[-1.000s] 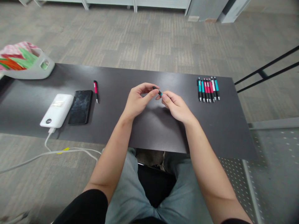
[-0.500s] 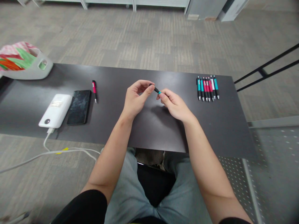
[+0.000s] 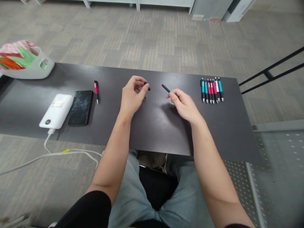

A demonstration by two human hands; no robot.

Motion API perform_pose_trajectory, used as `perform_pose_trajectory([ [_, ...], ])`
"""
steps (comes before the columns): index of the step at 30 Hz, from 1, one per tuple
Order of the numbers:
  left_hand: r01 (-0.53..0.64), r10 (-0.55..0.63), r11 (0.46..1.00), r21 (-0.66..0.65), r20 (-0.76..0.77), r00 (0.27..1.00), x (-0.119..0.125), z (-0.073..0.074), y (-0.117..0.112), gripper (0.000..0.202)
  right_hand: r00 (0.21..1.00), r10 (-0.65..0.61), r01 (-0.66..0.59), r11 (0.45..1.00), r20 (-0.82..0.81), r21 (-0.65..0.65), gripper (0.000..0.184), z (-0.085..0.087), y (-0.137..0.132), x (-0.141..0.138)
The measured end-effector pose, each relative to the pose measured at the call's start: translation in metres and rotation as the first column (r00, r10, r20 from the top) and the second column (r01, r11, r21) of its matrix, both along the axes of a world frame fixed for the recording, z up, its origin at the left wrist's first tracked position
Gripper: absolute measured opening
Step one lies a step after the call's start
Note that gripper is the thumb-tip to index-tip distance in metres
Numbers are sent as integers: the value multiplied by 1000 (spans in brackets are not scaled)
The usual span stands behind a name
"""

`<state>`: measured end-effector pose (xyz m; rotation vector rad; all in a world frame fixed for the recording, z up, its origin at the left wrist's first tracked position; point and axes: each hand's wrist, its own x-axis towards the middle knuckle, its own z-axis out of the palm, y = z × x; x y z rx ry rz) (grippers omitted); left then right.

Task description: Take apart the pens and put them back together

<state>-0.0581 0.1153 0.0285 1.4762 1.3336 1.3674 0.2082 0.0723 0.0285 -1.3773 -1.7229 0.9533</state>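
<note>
My right hand (image 3: pixel 182 103) is closed around the teal barrel of a pen (image 3: pixel 166 88), whose black end points up and left. My left hand (image 3: pixel 133 95) pinches a small black piece (image 3: pixel 147 86) between thumb and fingertips; its exact shape is partly covered. A gap separates the piece from the pen. Both hands are above the dark table (image 3: pixel 154 136). To the right lies a row of several pens (image 3: pixel 211 90) in teal, red and white with black grips.
On the left lie a single red pen (image 3: pixel 96 91), a black phone (image 3: pixel 80 107) and a white power bank (image 3: pixel 57 110) with a white cable (image 3: pixel 47 142). A white basket (image 3: pixel 40 71) of colourful items stands at the far left corner.
The hands have moved apart, left hand leftward and right hand rightward. The black piece in my left hand has come away from the pen in my right.
</note>
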Motion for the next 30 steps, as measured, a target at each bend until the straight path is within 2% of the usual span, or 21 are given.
perform_pose_trajectory([
  [3, 63, -66, 998, -27, -186, 980, -1, -3, 1, 19, 1000, 2, -3, 1000, 25, 27, 70, 2, 0, -2],
  [5, 94, -98, 995, -28, -214, 972, -1, -4, 3, 20, 999, 5, -6, 999, 34, 38, 71, 3, 0, -4],
  [11, 124, -124, 992, 8, 60, 990, 2, -12, 12, 48, 998, 19, -21, 999, 52, 39, 68, 4, -1, -6],
  [14, 114, -116, 993, 19, 128, 985, 3, -15, 15, 54, 997, 34, -37, 999, 67, 34, 65, 5, -2, -6],
  [21, 141, -141, 990, 13, 148, 979, 9, -12, 13, 60, 993, 62, -66, 997, 95, 40, 63, 4, -2, -7],
  [30, 124, -126, 991, 39, 50, 991, 5, -6, 11, 59, 986, 66, -77, 995, 151, 64, 55, -1, -1, -5],
])
